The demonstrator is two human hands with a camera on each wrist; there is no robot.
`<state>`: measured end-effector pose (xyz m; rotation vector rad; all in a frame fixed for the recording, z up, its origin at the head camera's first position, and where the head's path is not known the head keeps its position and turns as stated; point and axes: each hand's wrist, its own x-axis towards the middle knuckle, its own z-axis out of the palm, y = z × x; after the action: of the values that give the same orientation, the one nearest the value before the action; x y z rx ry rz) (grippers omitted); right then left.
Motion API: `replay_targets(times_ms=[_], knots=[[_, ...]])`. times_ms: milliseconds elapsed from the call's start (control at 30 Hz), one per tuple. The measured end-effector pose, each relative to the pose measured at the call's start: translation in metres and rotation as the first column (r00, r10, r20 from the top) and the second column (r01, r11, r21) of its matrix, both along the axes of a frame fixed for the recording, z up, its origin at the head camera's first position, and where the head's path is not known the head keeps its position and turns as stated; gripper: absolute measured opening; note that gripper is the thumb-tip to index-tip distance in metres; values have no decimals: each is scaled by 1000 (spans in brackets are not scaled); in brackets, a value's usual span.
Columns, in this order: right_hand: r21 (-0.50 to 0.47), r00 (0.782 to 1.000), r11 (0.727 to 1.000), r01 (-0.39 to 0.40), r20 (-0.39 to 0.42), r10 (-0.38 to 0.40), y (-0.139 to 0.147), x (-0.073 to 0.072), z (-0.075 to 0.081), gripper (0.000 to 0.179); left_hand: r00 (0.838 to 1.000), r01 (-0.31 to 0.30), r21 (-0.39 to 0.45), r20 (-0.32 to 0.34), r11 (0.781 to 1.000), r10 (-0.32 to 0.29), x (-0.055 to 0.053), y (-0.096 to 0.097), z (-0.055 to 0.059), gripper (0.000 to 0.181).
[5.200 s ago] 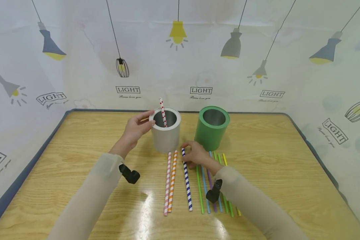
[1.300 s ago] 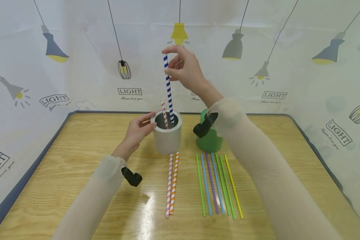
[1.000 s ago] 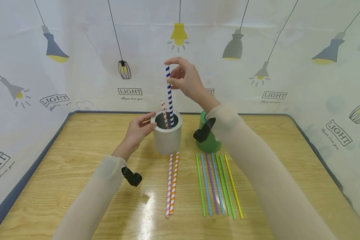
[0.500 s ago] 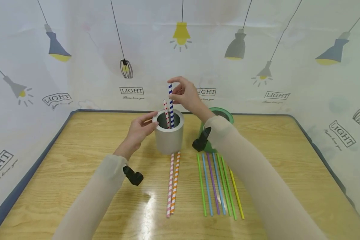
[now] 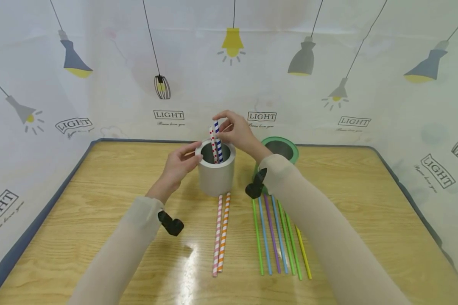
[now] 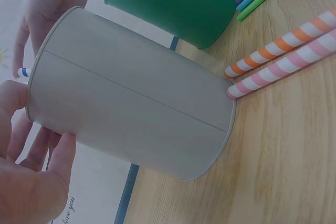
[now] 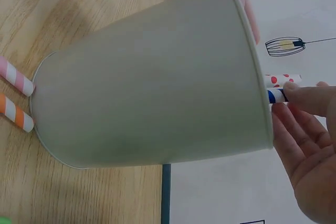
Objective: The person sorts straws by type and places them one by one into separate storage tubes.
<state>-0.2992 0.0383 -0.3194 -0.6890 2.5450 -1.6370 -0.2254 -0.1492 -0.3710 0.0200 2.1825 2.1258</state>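
Note:
My right hand [image 5: 234, 131] pinches the top end of a blue-and-white striped paper straw [image 5: 219, 153], whose lower part is inside the white can [image 5: 216, 181]. Beside it in the can leans a white straw with red dots [image 5: 213, 146]. My left hand [image 5: 179, 165] steadies the can from the left, fingers and thumb on its rim and upper wall. From the left wrist view, the thumb [image 6: 63, 156] lies against the outer wall. Only a short piece of the striped straw [image 7: 275, 96] shows above the rim in the right wrist view.
A green can [image 5: 294, 153] stands to the right, partly behind my right forearm. Before the white can lie a pink striped straw [image 5: 217, 241] and an orange striped straw [image 5: 224, 233]. Several thin straws in green [image 5: 257, 237], blue, purple and yellow [image 5: 304, 256] lie farther right.
My right hand took the blue striped straw from the table, raised it over the white can and has lowered it inside. My left hand has stayed at the can's rim.

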Motion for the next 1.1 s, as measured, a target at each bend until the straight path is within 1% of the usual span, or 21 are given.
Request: replay_targets(times_ms=[100, 233, 433, 533, 700, 933, 1100], knots=[[31, 1000, 1000, 3, -3, -3, 1, 0, -1, 37, 1000, -1, 5, 2, 1000, 1, 0, 1, 0, 45], [41, 1000, 999, -5, -4, 5, 2, 1, -3, 32, 1000, 1, 18, -2, 1000, -1, 0, 1, 0, 45], [18, 1000, 1000, -24, -4, 24, 2, 1, -6, 30, 1000, 6, 20, 0, 1000, -6, 1, 1, 0, 46], [7, 1000, 1000, -19, 13, 19, 2, 0, -7, 30, 1000, 4, 27, 1, 1000, -4, 1, 2, 0, 46], [-6, 998, 1000, -1, 66, 1, 2, 0, -3, 32, 1000, 6, 27, -3, 1000, -6, -1, 3, -1, 46], [9, 996, 1000, 12, 87, -12, 8, 1, 6, 35, 1000, 2, 17, 1, 1000, -2, 1, 3, -1, 45], [30, 994, 999, -29, 106, 26, 16, 5, 11, 33, 1000, -2, 12, 6, 1000, 2, 1, 1, 1, 45]])
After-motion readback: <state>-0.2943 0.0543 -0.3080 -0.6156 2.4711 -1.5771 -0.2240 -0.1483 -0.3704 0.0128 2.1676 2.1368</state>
